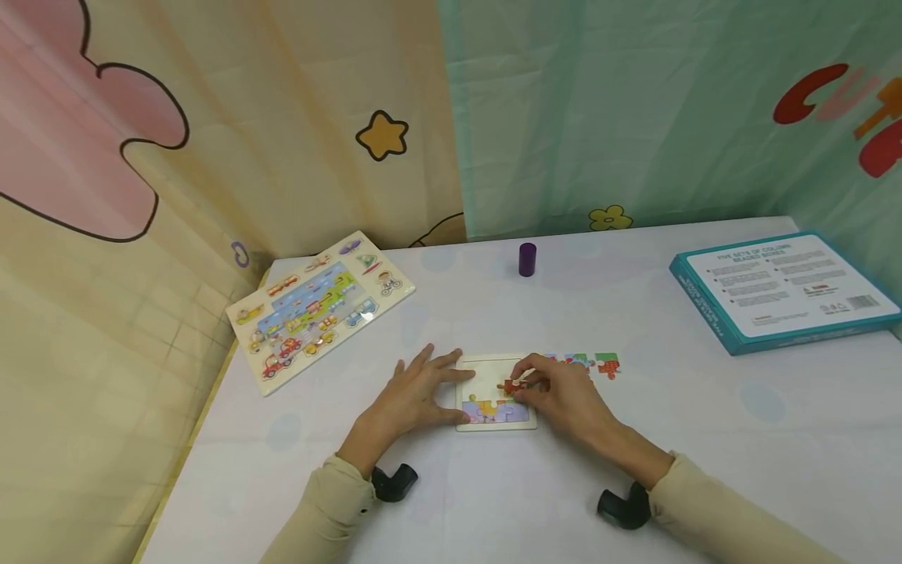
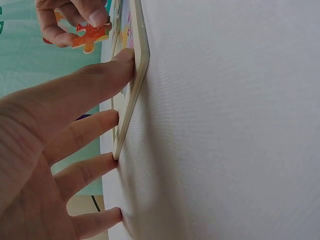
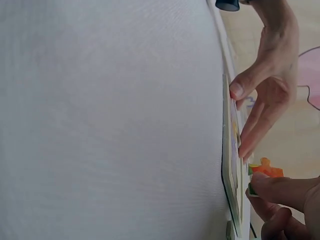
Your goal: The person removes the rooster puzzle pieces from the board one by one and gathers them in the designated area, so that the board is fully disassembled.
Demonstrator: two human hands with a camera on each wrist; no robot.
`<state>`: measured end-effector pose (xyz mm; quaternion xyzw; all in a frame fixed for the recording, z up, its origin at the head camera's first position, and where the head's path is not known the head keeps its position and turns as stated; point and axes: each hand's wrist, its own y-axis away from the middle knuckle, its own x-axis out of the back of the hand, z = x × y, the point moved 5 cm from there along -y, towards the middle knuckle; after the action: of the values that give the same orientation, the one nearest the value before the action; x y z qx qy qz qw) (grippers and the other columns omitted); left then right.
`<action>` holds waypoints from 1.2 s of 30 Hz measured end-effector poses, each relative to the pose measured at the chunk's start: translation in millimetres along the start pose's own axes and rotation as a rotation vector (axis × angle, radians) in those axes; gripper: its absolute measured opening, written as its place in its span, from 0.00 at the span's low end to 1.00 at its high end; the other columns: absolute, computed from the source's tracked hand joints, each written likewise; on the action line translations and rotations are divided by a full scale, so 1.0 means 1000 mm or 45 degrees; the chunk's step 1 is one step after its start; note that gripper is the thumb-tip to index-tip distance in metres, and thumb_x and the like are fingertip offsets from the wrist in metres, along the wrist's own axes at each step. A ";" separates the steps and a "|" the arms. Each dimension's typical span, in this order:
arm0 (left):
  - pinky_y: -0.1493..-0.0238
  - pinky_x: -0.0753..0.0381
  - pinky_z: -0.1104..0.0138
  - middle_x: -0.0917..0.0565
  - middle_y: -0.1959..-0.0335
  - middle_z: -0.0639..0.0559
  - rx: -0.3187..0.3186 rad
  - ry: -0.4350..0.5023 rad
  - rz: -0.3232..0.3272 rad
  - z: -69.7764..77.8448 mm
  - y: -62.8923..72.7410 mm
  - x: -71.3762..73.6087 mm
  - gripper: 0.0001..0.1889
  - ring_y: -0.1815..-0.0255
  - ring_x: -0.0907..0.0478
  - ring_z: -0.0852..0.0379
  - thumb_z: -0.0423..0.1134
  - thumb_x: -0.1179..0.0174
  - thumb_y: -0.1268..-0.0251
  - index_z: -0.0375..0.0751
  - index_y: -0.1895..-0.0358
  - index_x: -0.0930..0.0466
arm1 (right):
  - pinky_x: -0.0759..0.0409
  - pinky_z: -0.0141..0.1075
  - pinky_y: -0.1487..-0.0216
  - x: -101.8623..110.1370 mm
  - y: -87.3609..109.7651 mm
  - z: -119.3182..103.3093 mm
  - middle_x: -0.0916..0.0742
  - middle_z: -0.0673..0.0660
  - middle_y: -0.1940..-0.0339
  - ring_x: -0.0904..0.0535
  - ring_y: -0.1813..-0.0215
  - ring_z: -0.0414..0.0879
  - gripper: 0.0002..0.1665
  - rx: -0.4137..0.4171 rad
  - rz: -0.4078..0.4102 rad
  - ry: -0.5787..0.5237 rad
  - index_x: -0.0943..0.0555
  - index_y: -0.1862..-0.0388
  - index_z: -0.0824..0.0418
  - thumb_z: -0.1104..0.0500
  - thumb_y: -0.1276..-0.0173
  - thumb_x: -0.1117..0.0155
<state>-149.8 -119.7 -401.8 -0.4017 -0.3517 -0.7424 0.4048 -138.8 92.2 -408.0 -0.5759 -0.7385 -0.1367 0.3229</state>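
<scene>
A small wooden puzzle frame (image 1: 496, 428) lies on the white table, its bottom row filled with purple and yellow pieces. My left hand (image 1: 417, 392) rests at the frame's left side, fingers spread, with thumb and fingertips on its edge. Above the frame my right hand (image 1: 567, 395) pinches a red-orange jigsaw piece (image 1: 512, 387) between thumb and fingers. In the left wrist view that puzzle piece (image 2: 90, 37) is held up off the board. Several loose jigsaw pieces (image 1: 607, 365) lie in a row to the right of the frame, partly hidden behind my right hand.
A larger vehicle picture puzzle board (image 1: 320, 313) lies at the back left. At the back stands a purple cylinder (image 1: 527, 260). A flat teal box (image 1: 789, 286) lies at the right. Black curved mounts (image 1: 396, 483) sit at both wrists. Printed curtains hang behind the table.
</scene>
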 end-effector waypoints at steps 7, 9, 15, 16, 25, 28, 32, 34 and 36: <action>0.33 0.56 0.30 0.36 0.25 0.54 -0.005 -0.002 -0.002 0.001 0.000 0.000 0.35 0.21 0.54 0.40 0.53 0.23 0.54 0.56 0.37 0.21 | 0.25 0.32 0.67 0.015 0.001 0.010 0.11 0.46 0.59 0.19 0.62 0.41 0.11 -0.148 0.021 -0.094 0.10 0.62 0.46 0.59 0.43 0.23; 0.32 0.56 0.31 0.36 0.25 0.54 -0.005 0.001 -0.003 0.001 0.000 0.000 0.35 0.21 0.54 0.40 0.53 0.23 0.54 0.56 0.37 0.21 | 0.26 0.31 0.68 0.020 0.003 0.013 0.11 0.48 0.56 0.20 0.62 0.42 0.11 -0.184 0.016 -0.095 0.10 0.61 0.46 0.59 0.42 0.24; 0.33 0.55 0.30 0.36 0.25 0.54 -0.006 -0.006 -0.004 0.001 0.000 0.000 0.36 0.22 0.54 0.38 0.54 0.23 0.54 0.55 0.37 0.21 | 0.27 0.31 0.73 0.049 0.013 0.032 0.11 0.51 0.61 0.21 0.65 0.46 0.10 -0.250 0.053 -0.032 0.10 0.58 0.54 0.60 0.40 0.26; 0.33 0.55 0.30 0.36 0.25 0.53 -0.008 -0.008 0.000 0.001 0.000 0.000 0.36 0.22 0.53 0.38 0.54 0.23 0.54 0.55 0.37 0.20 | 0.27 0.31 0.73 0.055 0.016 0.036 0.11 0.52 0.62 0.21 0.64 0.46 0.10 -0.263 0.060 -0.018 0.11 0.58 0.54 0.59 0.40 0.26; 0.33 0.56 0.30 0.36 0.25 0.54 0.002 0.002 0.004 0.000 0.001 0.001 0.35 0.21 0.54 0.39 0.53 0.23 0.54 0.56 0.37 0.21 | 0.30 0.30 0.72 0.099 0.045 0.071 0.11 0.53 0.67 0.25 0.67 0.43 0.12 -0.379 0.073 0.120 0.11 0.55 0.57 0.60 0.38 0.28; 0.33 0.56 0.30 0.36 0.25 0.54 0.008 0.007 0.004 -0.001 0.002 0.001 0.35 0.21 0.54 0.39 0.53 0.23 0.54 0.55 0.37 0.20 | 0.32 0.30 0.72 0.101 0.048 0.075 0.11 0.51 0.70 0.26 0.67 0.42 0.13 -0.412 0.047 0.112 0.12 0.54 0.57 0.61 0.38 0.29; 0.33 0.55 0.30 0.36 0.25 0.54 -0.002 0.006 0.002 -0.001 0.001 0.000 0.35 0.22 0.54 0.38 0.54 0.23 0.54 0.55 0.37 0.21 | 0.30 0.30 0.69 0.098 0.049 0.076 0.11 0.51 0.70 0.25 0.63 0.44 0.13 -0.439 0.010 0.084 0.12 0.54 0.57 0.59 0.39 0.29; 0.33 0.55 0.30 0.36 0.25 0.54 -0.008 0.001 0.004 -0.001 0.001 -0.001 0.35 0.22 0.54 0.38 0.54 0.23 0.53 0.55 0.37 0.21 | 0.28 0.29 0.68 0.096 0.049 0.076 0.11 0.50 0.70 0.23 0.62 0.44 0.13 -0.441 -0.003 0.091 0.12 0.54 0.57 0.57 0.39 0.28; 0.33 0.54 0.30 0.36 0.25 0.53 -0.013 -0.003 0.005 -0.001 0.001 -0.001 0.35 0.22 0.54 0.38 0.54 0.23 0.53 0.55 0.37 0.21 | 0.28 0.29 0.68 0.096 0.048 0.074 0.12 0.49 0.71 0.23 0.64 0.44 0.13 -0.421 -0.005 0.136 0.12 0.55 0.56 0.56 0.39 0.27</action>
<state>-149.1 -120.2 -402.7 -0.4053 -0.3475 -0.7429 0.4039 -129.4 221.8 -411.2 -0.6115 -0.6889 -0.2874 0.2624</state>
